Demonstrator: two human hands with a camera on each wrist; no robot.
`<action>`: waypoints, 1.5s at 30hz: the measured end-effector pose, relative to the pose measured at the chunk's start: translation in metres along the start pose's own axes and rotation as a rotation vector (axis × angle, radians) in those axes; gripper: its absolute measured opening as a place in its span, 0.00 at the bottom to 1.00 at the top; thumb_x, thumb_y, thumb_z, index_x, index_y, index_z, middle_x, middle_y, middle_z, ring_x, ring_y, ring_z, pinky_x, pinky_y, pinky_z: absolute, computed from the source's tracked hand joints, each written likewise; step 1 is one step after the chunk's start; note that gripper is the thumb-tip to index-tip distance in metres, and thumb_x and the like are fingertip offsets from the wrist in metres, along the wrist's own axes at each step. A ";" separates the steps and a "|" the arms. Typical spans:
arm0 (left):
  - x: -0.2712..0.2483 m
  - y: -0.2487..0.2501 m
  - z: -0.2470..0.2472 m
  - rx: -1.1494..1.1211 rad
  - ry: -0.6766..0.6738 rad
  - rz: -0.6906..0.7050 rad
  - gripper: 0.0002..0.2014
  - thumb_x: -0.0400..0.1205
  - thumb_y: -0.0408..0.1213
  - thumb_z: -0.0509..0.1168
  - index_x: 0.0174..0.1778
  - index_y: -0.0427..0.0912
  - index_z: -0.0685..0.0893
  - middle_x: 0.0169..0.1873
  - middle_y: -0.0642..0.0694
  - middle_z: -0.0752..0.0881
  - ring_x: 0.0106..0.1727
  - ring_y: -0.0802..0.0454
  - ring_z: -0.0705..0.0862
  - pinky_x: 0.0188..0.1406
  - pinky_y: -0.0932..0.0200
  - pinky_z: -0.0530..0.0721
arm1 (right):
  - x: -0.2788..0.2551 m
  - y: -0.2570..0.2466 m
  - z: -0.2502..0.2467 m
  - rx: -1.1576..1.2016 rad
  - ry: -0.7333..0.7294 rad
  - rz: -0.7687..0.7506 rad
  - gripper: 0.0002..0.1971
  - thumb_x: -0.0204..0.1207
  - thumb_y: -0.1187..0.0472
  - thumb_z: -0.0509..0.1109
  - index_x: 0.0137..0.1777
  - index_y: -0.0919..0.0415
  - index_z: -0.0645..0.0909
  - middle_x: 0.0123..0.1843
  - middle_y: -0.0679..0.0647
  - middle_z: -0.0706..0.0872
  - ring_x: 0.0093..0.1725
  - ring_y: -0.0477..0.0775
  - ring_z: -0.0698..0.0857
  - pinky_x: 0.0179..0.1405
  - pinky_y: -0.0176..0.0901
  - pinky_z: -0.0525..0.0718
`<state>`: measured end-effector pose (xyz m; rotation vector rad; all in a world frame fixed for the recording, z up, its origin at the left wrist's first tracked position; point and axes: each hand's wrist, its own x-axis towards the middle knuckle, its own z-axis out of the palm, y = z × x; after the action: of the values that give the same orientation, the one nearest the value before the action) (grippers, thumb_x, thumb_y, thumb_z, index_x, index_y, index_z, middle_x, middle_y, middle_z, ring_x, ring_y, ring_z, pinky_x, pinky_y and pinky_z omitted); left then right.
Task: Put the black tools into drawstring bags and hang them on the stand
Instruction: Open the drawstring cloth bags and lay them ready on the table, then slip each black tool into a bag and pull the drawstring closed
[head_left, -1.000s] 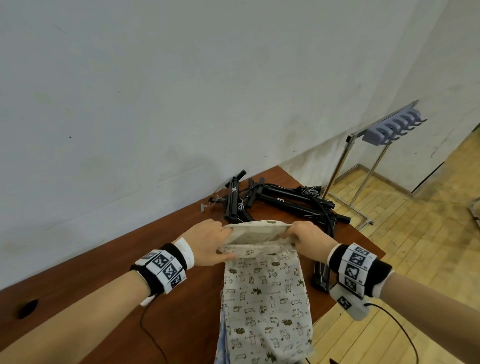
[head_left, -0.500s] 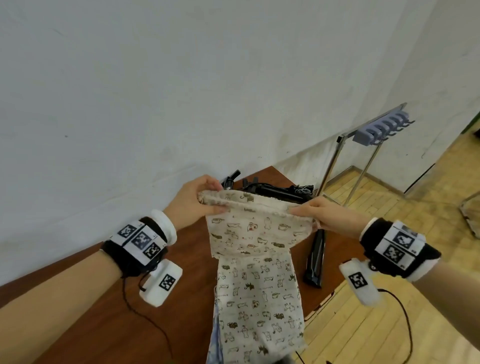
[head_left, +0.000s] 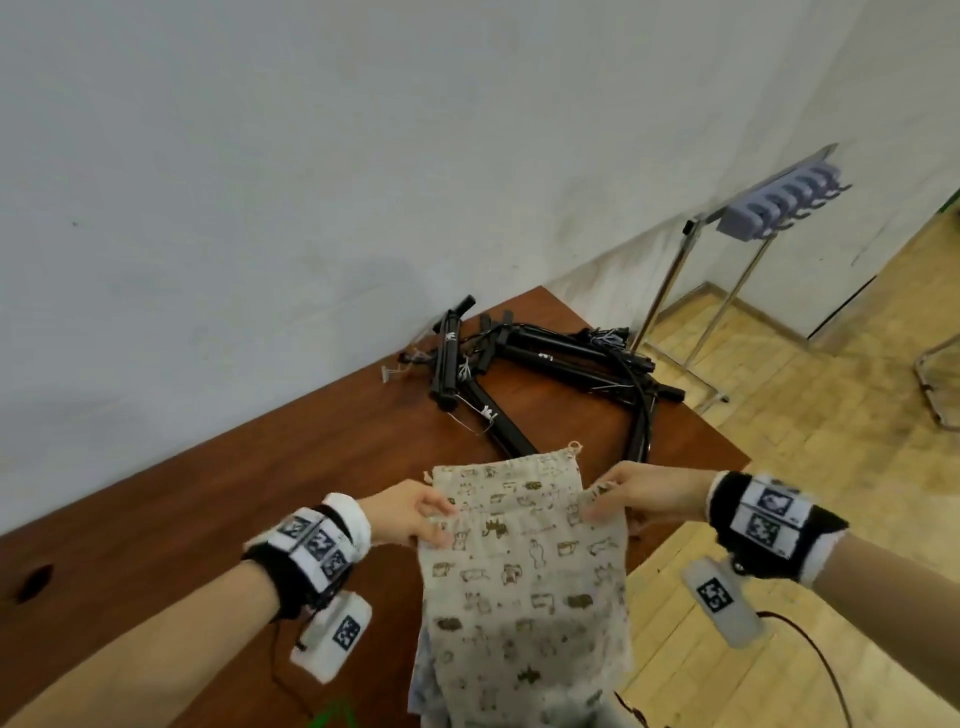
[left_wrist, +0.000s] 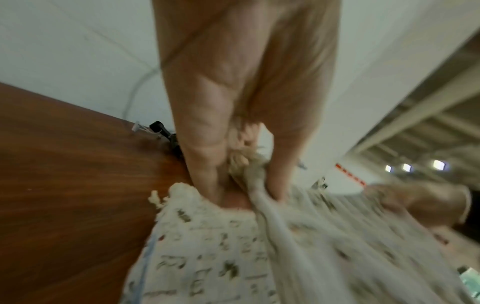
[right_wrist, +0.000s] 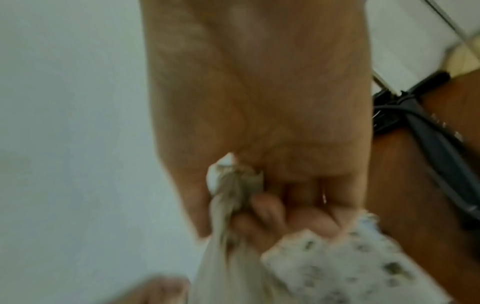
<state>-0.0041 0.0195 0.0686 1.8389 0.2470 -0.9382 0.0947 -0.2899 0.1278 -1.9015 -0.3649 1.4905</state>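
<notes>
A cream drawstring bag (head_left: 524, 571) printed with small brown animals hangs over the table's near right edge. My left hand (head_left: 415, 517) pinches its left edge just below the top, and my right hand (head_left: 631, 493) pinches the right edge. The left wrist view shows my fingers (left_wrist: 205, 164) clamped on bunched cloth (left_wrist: 259, 185). In the right wrist view, which is blurred, curled fingers (right_wrist: 267, 214) squeeze a fold of the bag (right_wrist: 233, 185). Several black tools (head_left: 545, 364) lie in a tangled pile at the table's far corner, beyond the bag.
The brown wooden table (head_left: 208, 493) stands against a white wall. A chrome stand (head_left: 670, 280) with a grey row of hooks (head_left: 779, 205) is on the wooden floor past the table's far right corner. A dark hole (head_left: 34, 582) marks the tabletop at left.
Both hands lifted the bag with its mouth spread, then came down toward me and now hold its top flat. My view has tilted, showing the whole tool pile again.
</notes>
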 end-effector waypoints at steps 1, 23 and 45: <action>0.019 -0.007 -0.001 0.039 0.141 0.017 0.17 0.77 0.29 0.71 0.62 0.39 0.81 0.61 0.37 0.85 0.60 0.44 0.85 0.58 0.50 0.85 | 0.019 0.007 -0.005 -0.020 0.118 0.023 0.15 0.76 0.49 0.74 0.41 0.63 0.83 0.40 0.56 0.84 0.30 0.48 0.77 0.32 0.38 0.75; 0.202 0.054 -0.137 -0.119 0.699 -0.268 0.31 0.82 0.49 0.64 0.76 0.35 0.67 0.68 0.38 0.77 0.68 0.39 0.78 0.65 0.51 0.75 | 0.194 -0.018 -0.133 -0.153 0.689 -0.008 0.11 0.78 0.65 0.66 0.57 0.55 0.82 0.63 0.57 0.79 0.62 0.56 0.81 0.59 0.44 0.80; 0.138 0.096 -0.124 -0.096 0.721 0.222 0.22 0.77 0.38 0.71 0.64 0.55 0.72 0.42 0.49 0.87 0.35 0.54 0.88 0.34 0.64 0.87 | 0.220 -0.081 -0.139 -0.101 0.652 -0.192 0.15 0.78 0.69 0.66 0.60 0.52 0.80 0.61 0.53 0.80 0.58 0.50 0.80 0.55 0.41 0.80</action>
<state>0.2024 0.0474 0.0615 2.0025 0.5032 -0.0802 0.3066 -0.1469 0.0336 -2.2308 -0.3061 0.6803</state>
